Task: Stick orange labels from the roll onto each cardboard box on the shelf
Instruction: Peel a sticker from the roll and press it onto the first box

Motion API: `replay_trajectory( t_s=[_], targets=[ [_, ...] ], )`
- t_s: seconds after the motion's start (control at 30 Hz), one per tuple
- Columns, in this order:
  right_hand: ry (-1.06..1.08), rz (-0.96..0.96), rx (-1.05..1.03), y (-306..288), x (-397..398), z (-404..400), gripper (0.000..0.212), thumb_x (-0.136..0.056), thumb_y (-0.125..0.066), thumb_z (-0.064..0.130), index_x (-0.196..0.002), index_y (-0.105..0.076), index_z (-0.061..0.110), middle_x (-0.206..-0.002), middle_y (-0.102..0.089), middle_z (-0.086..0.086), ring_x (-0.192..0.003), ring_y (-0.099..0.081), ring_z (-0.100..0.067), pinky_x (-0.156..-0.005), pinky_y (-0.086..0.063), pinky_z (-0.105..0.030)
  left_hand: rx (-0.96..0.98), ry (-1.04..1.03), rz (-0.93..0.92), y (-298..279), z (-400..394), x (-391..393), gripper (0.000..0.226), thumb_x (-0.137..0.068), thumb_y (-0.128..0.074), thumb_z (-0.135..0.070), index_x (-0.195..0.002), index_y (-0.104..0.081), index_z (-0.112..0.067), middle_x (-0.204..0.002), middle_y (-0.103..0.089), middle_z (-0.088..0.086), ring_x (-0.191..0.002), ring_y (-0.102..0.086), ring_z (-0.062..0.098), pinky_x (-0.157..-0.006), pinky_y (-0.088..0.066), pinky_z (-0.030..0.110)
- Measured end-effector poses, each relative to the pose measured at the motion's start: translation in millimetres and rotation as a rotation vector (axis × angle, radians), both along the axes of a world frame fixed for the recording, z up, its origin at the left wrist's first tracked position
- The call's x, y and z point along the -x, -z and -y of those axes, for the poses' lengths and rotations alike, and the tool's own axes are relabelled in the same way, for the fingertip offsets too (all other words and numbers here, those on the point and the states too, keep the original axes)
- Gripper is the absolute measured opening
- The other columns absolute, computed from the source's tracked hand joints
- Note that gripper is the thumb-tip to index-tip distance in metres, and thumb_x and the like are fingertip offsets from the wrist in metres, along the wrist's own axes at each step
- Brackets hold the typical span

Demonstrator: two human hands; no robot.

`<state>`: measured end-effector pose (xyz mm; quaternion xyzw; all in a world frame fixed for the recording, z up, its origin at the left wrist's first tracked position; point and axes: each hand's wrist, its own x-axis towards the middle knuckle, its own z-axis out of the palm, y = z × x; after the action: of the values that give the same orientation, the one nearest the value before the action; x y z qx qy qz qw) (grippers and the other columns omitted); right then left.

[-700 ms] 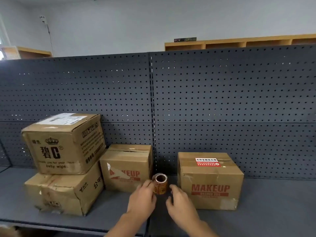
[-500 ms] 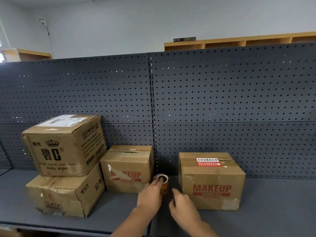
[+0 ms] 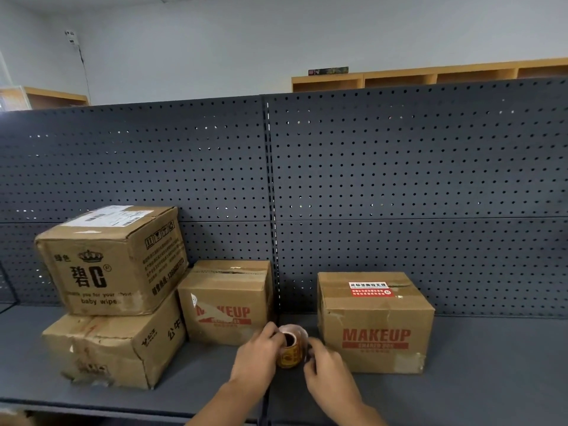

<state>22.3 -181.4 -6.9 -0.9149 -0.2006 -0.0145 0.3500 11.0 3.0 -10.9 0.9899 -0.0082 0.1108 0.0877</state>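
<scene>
1. Here the roll [image 3: 291, 348] sits between both hands, above the shelf [image 3: 491, 379], core hole facing up toward the camera.
2. Left hand [image 3: 258, 355] grips its side; right hand [image 3: 322, 364] has fingers curled against it — likely picking at a label.
3. The labelled box [image 3: 375, 321] lies just right; the unlabelled box [image 3: 226, 302] just left — probably next.

We count four cardboard boxes on the shelf [image 3: 461, 392]: baby wipes box [image 3: 107, 262] stacked on a battered box [image 3: 113, 348] at left, two MAKEUP boxes, middle [image 3: 226, 302] and right [image 3: 373, 321]. One label roll [image 3: 292, 345]. One red-and-white sticker [image 3: 370, 289]. Two hands, left [image 3: 256, 356] and right [image 3: 327, 368].
</scene>
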Motion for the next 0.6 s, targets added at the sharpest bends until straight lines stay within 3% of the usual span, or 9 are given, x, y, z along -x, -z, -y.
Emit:
replay_trajectory(
  t_s=[0.17, 0.33, 0.5, 0.6],
  targets=[
    [-0.023, 0.007, 0.004, 2, -1, -6, 0.048, -0.099, -0.052, 0.013, -0.145, -0.047, 0.027, -0.119, -0.071, 0.000, -0.107, -0.069, -0.019, -0.083, -0.053, -0.030, -0.048, 0.184, -0.024, -2, -25, 9, 0.024, -0.100, -0.055, -0.017, -0.122, -0.064, -0.022, -0.126, -0.053, -0.004, -0.107, -0.060, 0.023, -0.082, -0.049, 0.036],
    [0.026, 0.016, -0.062, 14, 3, -11, 0.023, -0.099, -0.057, 0.017, -0.120, -0.060, 0.025, -0.109, -0.072, 0.004, -0.102, -0.070, -0.020, -0.084, -0.057, -0.041, 0.100, 0.138, 0.090, 10, -26, 15, 0.045, -0.086, -0.062, -0.001, -0.122, -0.072, -0.025, -0.122, -0.068, -0.006, -0.112, -0.065, 0.020, -0.093, -0.054, 0.036],
    [0.002, 0.116, -0.078, 17, 5, -13, 0.046, -0.101, -0.057, 0.017, -0.144, -0.054, 0.029, -0.127, -0.069, 0.005, -0.114, -0.067, -0.015, -0.095, -0.055, -0.034, 0.121, 0.085, 0.233, 16, 5, 35, 0.045, -0.089, -0.052, -0.022, -0.132, -0.063, -0.031, -0.128, -0.064, -0.014, -0.119, -0.055, 0.013, -0.105, -0.046, 0.032],
    [-0.027, 0.109, -0.029, 22, 1, -11, 0.045, -0.098, -0.054, 0.013, -0.135, -0.060, 0.038, -0.114, -0.072, 0.009, -0.101, -0.070, -0.011, -0.088, -0.058, -0.034, 0.064, 0.112, 0.260, 23, 14, 39, 0.042, -0.093, -0.051, -0.032, -0.134, -0.063, -0.033, -0.134, -0.065, -0.015, -0.128, -0.054, 0.014, -0.116, -0.037, 0.034]
  ],
)
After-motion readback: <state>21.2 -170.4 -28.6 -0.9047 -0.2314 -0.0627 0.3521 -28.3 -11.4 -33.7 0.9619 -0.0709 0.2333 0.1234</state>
